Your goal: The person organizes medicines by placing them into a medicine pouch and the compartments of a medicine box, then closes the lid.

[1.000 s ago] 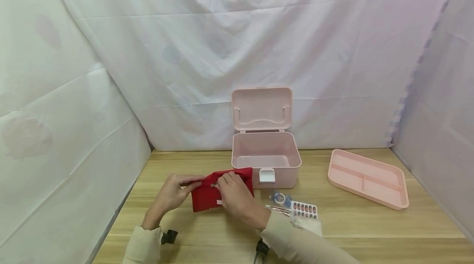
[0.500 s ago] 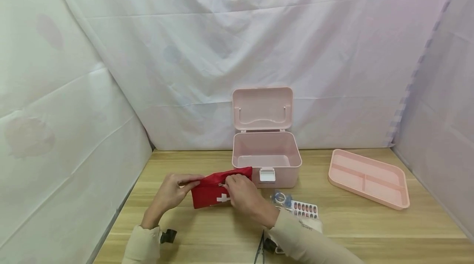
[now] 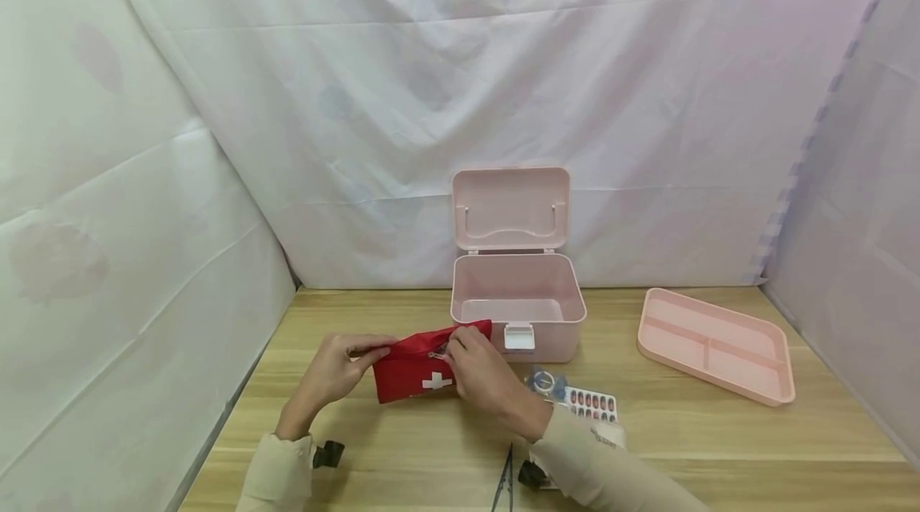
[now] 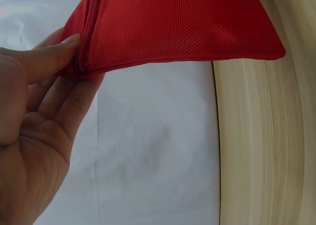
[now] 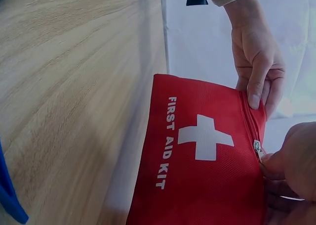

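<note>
L hand (image 3: 334, 372) pinches the red first aid pouch (image 3: 406, 380) at the zip's L end, R hand (image 3: 485, 380) grips the zip pull (image 5: 257, 147)! Pouch is at the front L of the open pink box (image 3: 553, 343); blister pack (image 3: 593, 401) & dark tweezers (image 3: 511, 474) lie nr the R sleeve (image 3: 611, 460), divided pink tray (image 3: 719, 327) well off R.

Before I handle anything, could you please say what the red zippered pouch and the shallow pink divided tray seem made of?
Red zippered pouch: probably woven synthetic fabric, fairly matte, judging by its visible weave. Shallow pink divided tray: likely moulded plastic, smooth, given its even colour and rounded corners.
</note>
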Tool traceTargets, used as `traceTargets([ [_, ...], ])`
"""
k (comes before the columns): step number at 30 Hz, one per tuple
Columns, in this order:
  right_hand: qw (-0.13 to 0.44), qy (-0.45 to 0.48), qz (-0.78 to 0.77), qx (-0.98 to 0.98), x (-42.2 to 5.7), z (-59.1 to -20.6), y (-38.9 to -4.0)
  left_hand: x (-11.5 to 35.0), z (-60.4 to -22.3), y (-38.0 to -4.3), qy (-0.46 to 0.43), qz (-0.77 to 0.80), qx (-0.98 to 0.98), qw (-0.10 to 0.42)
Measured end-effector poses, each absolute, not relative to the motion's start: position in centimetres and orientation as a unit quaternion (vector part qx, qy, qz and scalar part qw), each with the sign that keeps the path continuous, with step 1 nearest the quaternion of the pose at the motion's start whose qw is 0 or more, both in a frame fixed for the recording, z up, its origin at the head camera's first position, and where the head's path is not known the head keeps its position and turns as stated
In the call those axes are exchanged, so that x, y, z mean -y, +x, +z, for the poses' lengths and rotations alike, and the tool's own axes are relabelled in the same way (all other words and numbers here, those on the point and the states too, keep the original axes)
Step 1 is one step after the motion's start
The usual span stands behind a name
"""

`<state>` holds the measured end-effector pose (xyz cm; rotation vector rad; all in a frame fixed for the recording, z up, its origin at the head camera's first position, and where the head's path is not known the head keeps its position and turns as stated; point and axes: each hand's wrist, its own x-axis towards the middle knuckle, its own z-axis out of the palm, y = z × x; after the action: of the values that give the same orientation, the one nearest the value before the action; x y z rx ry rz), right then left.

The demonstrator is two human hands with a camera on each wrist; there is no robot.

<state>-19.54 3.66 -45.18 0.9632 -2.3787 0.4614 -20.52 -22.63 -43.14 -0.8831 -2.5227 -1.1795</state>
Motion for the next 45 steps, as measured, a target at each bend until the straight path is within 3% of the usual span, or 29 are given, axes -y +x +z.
traceTargets([
  [10,0.278,0.330,0.110,0.895,-4.6,-45.2,-19.3,23.2,-43.5,-20.5,-0.296,-0.407,0.859,0.096],
  [21,0.281,0.336,0.145,0.887,-5.7,-45.3,-18.7,23.9,-43.8,-20.4,-0.291,-0.406,0.862,0.089],
  [25,0.295,0.317,0.170,0.885,-6.8,-45.5,-18.7,25.0,-43.9,-20.1,-0.270,-0.410,0.865,0.108],
  [31,0.238,0.294,0.187,0.907,-8.3,-45.1,-18.5,25.2,-42.6,-19.2,-0.262,-0.408,0.868,0.109],
  [35,0.231,0.287,0.215,0.905,-8.7,-45.3,-18.2,25.2,-42.7,-19.4,-0.262,-0.409,0.868,0.102],
  [45,0.148,0.247,0.364,0.886,-9.2,-44.9,-18.1,25.3,-42.6,-19.9,-0.282,-0.432,0.852,0.085],
])
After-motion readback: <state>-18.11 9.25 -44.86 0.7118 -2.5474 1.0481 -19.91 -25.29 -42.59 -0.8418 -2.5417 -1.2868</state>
